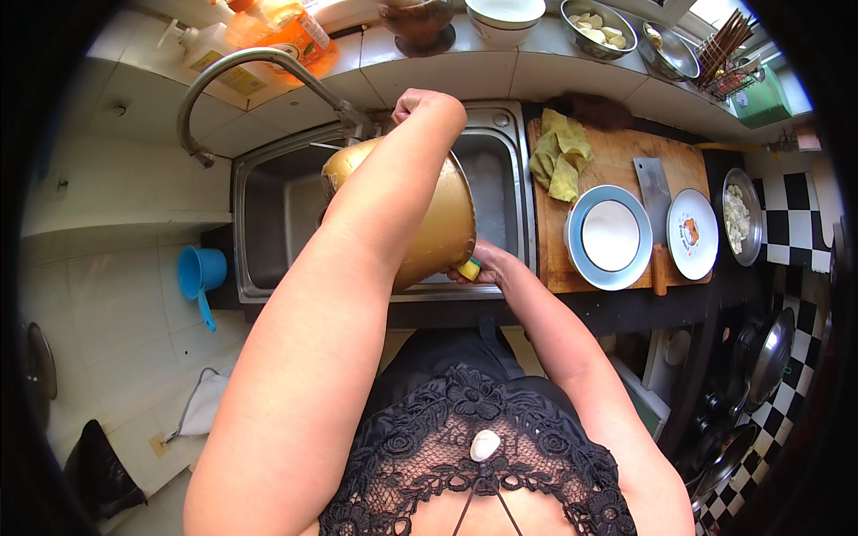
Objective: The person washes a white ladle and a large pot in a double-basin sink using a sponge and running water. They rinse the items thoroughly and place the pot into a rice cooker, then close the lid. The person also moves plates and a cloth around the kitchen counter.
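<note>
A large gold-coloured metal pot (439, 228) is tilted over the middle of the double stainless-steel sink (281, 201). My right hand (493, 262) is at the pot's near right side, gripping a yellow and green sponge (470, 270) close against the outer wall. Across the top of the pot reaches my left arm, hiding much of it. Beyond the pot, near the base of the faucet (268, 57), my left hand (414, 104) has its fingers curled. Whatever those fingers touch is hidden behind the wrist.
Right of the sink, a wooden cutting board (617, 157) bears a yellow-green cloth (561, 157), a cleaver (652, 184), a blue-rimmed dish (608, 236) and a white plate (693, 234). Bowls (598, 30) and soap bottles (295, 40) line the back ledge. A blue dipper (201, 271) hangs left.
</note>
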A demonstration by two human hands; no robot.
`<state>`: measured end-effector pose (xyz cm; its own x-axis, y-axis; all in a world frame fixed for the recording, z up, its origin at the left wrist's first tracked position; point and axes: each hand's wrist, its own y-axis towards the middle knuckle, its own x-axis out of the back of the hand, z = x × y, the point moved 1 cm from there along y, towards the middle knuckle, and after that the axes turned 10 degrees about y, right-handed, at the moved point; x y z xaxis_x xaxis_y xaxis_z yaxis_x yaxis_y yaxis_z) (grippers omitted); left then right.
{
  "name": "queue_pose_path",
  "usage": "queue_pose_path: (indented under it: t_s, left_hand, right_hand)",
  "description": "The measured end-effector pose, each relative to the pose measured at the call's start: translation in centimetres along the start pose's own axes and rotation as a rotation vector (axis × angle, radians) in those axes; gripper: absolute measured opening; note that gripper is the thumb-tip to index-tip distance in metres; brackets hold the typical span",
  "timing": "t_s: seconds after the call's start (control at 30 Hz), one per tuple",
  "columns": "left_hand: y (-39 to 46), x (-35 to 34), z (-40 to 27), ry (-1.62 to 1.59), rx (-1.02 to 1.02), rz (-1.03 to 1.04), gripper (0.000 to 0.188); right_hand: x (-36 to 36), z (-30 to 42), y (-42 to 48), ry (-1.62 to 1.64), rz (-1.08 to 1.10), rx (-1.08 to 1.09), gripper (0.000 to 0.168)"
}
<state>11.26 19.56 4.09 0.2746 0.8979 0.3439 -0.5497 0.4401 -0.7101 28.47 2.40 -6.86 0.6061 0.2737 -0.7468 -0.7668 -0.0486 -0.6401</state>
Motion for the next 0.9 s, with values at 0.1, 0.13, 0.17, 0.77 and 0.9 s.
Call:
queue_pose_path:
  t_s: [0.1,0.13,0.17,0.77,0.9]
  left_hand:
    - [-1.0,-0.3,0.7,-0.004,0.03,0.04,0.004]
    - [-1.4,-0.5,1.1,-0.01,0.022,0.044,0.004]
    - [-2.0,-0.7,1.6,-0.017,0.014,0.048,0.009]
    - [-8.9,-37.6,20.8,-1.548,0.155,-0.272,0.044]
    - [-5.8,-45.0,22.1,-1.823,0.002,0.246,0.023]
  right_hand:
    - [-0.1,0.2,-0.4,-0.013,0.039,-0.028,0.019]
    - [-0.2,0.2,-0.5,-0.013,0.061,-0.042,0.018]
    - [-0.4,0.1,-0.5,-0.015,0.083,-0.058,0.017]
    - [-15.1,2.4,5.5,-0.988,-0.288,0.711,0.051]
    - [-20.7,4.2,9.0,-1.406,-0.314,0.892,0.053]
